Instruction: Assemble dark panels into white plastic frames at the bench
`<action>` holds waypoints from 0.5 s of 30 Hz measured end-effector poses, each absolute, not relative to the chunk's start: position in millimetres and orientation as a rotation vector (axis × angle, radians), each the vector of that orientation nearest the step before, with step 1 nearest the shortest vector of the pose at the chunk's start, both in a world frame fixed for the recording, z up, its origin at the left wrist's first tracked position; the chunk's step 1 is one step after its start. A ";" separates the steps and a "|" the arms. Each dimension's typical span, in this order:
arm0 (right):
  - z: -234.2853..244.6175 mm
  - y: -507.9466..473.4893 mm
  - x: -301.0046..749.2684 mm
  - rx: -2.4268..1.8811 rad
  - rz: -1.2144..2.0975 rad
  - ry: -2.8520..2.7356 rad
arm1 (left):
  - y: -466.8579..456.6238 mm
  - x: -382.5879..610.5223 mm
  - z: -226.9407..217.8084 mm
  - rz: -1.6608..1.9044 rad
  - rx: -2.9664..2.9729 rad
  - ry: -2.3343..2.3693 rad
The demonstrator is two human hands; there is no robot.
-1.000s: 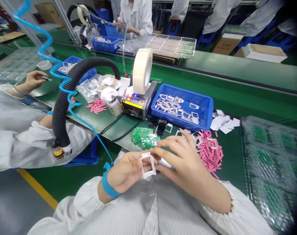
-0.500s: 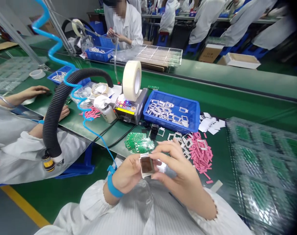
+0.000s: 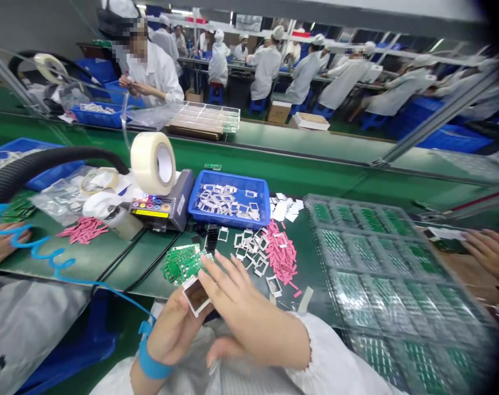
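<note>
Head camera view: the left hand (image 3: 173,329) is closed around a small white frame (image 3: 196,296), which is gripped at its lower edges by the thumb and the fingers. The dark inner face is left uncovered, probably so that it is not touched and can be looked at. The right hand (image 3: 243,310) is released, with the fingers stretched and spread, and nothing is grasped by it. It is held just beside the frame, but whether the edge is touched cannot be told.

The frame is kept in the air in front of the body, near the table (image 3: 109,263) edge. Its face is tilted up toward the camera, and its long axis runs obliquely, from far left to near right. A blue wrist strap (image 3: 151,359) is worn on the left wrist.

Beyond the hands, a pile of green circuit boards (image 3: 181,263), loose white frames (image 3: 249,247) and pink strips (image 3: 282,252) are spread within easy reach. Behind them a blue bin (image 3: 228,200) and a tape dispenser (image 3: 159,206) are placed. Clear trays (image 3: 376,263) are laid on the right.
</note>
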State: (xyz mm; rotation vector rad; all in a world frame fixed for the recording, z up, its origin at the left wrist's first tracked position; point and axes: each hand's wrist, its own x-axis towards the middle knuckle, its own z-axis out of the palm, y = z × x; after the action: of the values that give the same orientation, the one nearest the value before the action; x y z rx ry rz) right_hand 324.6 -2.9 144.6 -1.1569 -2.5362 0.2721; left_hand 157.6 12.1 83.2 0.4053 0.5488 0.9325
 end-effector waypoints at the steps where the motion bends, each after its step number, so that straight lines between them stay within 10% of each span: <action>1: 143.3 1.5 336.6 -1.194 0.311 -2.470 | 12.8 158.1 81.6 0.905 0.398 0.536; 6: 118.7 59.4 429.7 -2.179 0.290 -1.684 | 14.2 159.1 79.1 0.849 0.401 0.535; 15: 60.5 119.2 496.8 -2.587 0.306 -1.369 | 8.3 150.3 50.2 0.769 0.377 0.700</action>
State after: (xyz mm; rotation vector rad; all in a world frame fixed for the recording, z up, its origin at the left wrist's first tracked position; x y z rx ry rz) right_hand 496.8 119.2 60.5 -2.5873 -1.3688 0.3061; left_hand 150.3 8.3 50.2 0.3768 0.7003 0.7689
